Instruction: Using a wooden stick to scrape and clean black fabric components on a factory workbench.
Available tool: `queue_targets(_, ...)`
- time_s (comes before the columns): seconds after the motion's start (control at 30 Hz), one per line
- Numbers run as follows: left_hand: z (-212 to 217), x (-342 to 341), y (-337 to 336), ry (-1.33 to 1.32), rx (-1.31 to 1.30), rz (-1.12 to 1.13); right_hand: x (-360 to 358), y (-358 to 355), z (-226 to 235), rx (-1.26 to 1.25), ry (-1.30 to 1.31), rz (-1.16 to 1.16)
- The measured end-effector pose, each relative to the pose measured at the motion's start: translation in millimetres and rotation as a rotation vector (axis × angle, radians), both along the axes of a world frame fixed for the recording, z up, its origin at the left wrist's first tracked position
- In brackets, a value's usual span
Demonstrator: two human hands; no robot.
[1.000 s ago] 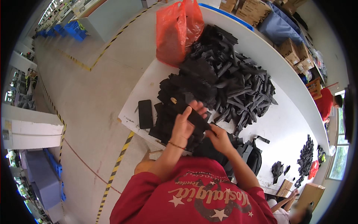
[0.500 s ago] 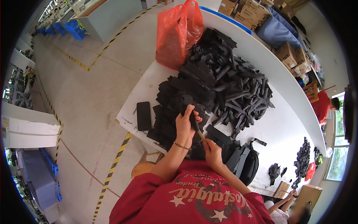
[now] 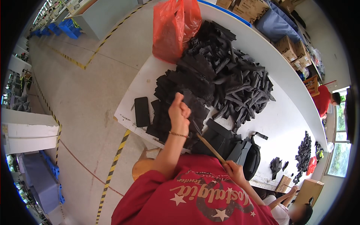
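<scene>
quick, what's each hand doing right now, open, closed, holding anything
Left hand: closed, pinching something above the black pieces; what, cannot be told.
Right hand: closed on a thin stick.

I saw a red plastic bag (image 3: 173,28) standing at the far-left corner of the surface (image 3: 288,123), bulging and crumpled, touching the black heap beside it. A flat black rectangular phone (image 3: 141,111), its screen dark, lay near the left edge of the surface. Brown cardboard boxes (image 3: 290,48) stood in a row beyond the far edge, with more of them (image 3: 245,6) at the top of my view. A smaller brown carton (image 3: 284,183) sat at the near-right end of the surface, and a small red bag (image 3: 311,165) lay close to it.
</scene>
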State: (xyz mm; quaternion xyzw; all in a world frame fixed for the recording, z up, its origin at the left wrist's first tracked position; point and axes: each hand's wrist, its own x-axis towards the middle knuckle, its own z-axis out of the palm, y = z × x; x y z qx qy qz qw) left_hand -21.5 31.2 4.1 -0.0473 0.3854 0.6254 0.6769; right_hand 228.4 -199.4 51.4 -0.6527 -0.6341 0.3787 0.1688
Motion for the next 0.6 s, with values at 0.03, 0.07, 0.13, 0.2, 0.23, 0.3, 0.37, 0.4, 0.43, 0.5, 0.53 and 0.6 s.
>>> queue_targets(0.03,-1,-5,7,-0.043,0.059,0.037,6,-9,-2,0.063,-0.034,0.05)
queue_targets(0.07,0,-7,11,-0.092,0.118,0.062,5,-10,-1,0.061,-0.036,0.045)
queue_targets(0.13,6,-10,14,-0.103,0.11,0.068,0,-5,9,0.04,0.041,-0.099)
queue_targets(0.2,12,0,13,-0.12,0.107,0.067,-22,25,20,0.107,0.07,-0.198)
queue_targets(0.23,11,3,10,-0.07,0.105,0.057,-28,38,17,0.087,0.119,-0.238)
queue_targets(0.3,8,8,8,0.048,0.099,0.057,-26,54,8,0.064,0.174,-0.324)
queue_targets(0.37,5,4,5,0.17,0.139,0.08,-4,61,-12,0.116,0.174,-0.438)
queue_targets(0.4,10,2,3,0.208,0.125,0.083,10,67,-21,0.153,0.273,-0.565)
queue_targets(0.43,13,1,0,0.25,0.143,0.082,30,71,-36,0.167,0.21,-0.618)
queue_targets(0.5,12,3,-4,0.306,0.158,0.072,56,79,-68,0.175,0.147,-0.677)
queue_targets(0.53,11,7,-5,0.308,0.156,0.065,63,84,-82,0.299,-0.023,-0.581)
queue_targets(0.6,4,16,-8,0.334,0.11,-0.04,64,98,-99,0.415,-0.187,-0.481)
